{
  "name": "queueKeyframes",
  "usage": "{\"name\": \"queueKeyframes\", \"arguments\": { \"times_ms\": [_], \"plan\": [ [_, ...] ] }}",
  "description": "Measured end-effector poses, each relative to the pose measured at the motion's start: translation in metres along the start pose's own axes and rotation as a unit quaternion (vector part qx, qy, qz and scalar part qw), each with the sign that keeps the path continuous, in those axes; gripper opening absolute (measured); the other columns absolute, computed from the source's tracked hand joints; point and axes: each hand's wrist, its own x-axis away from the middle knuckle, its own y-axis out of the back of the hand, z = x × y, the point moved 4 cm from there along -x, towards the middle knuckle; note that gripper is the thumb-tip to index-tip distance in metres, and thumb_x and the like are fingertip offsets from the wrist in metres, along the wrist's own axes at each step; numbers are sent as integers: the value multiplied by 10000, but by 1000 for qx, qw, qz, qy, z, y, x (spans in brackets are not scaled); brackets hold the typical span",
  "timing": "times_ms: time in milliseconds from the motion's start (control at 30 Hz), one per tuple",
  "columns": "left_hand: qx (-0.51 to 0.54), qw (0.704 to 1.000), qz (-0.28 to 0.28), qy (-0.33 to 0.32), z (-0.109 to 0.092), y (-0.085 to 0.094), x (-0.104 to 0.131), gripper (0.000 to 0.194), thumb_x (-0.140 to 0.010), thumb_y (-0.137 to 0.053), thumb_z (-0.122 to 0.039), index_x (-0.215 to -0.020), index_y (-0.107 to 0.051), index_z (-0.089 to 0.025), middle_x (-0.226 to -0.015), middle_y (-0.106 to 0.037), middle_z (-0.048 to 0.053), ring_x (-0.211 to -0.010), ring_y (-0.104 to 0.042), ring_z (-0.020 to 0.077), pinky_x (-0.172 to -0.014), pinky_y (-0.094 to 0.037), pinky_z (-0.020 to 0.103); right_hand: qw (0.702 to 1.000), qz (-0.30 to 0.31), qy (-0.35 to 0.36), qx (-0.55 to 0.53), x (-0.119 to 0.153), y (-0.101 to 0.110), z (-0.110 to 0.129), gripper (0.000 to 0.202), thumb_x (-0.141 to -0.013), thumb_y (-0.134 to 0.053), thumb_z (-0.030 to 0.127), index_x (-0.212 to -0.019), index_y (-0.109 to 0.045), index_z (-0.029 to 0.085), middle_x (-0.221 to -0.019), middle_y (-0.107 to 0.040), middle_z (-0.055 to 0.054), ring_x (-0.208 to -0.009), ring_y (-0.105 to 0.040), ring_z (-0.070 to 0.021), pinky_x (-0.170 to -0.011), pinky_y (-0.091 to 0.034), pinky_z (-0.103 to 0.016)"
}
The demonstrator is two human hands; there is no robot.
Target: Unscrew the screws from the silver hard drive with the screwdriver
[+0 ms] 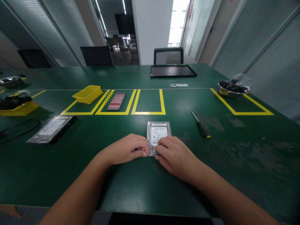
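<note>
A hard drive lies flat on the green table in front of me, its white label facing up. My left hand has its fingers curled in against the drive's lower left edge. Over the lower right part of the drive rests my right hand, its fingers bent onto the top and the thumb by the near edge. The fingers hide that corner, and anything small between them cannot be made out. To the right lies a screwdriver with a black and yellow handle.
A second, larger hard drive lies left, near a black cable. Behind are a yellow tray, a blurred-out pinkish item and yellow tape outlines. A metal bowl holds dark items; a black-framed panel lies farther back.
</note>
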Motion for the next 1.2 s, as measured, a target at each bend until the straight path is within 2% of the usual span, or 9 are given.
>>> {"name": "queueKeyframes", "arguments": {
  "times_ms": [800,1200],
  "plan": [
    [-37,999,-18,0,-4,-2,1,102,-877,-578,-115,-883,-647,-191,-855,-636,-11,-824,-578,138,-767,-410,256,1000,4,-2,2,2,0,-1,169,-923,-505,273,-992,-627,178,-1008,-569,-75,-951,-478,-217,-842,-380,-377],
    [-40,999,-9,-1,-5,-1,0,105,-896,-554,-127,-872,-633,-191,-846,-630,-15,-822,-575,135,-776,-404,262,1000,-4,3,4,2,1,-1,180,-929,-501,277,-988,-632,169,-994,-571,-82,-928,-475,-216,-822,-375,-372]
  ]
}}
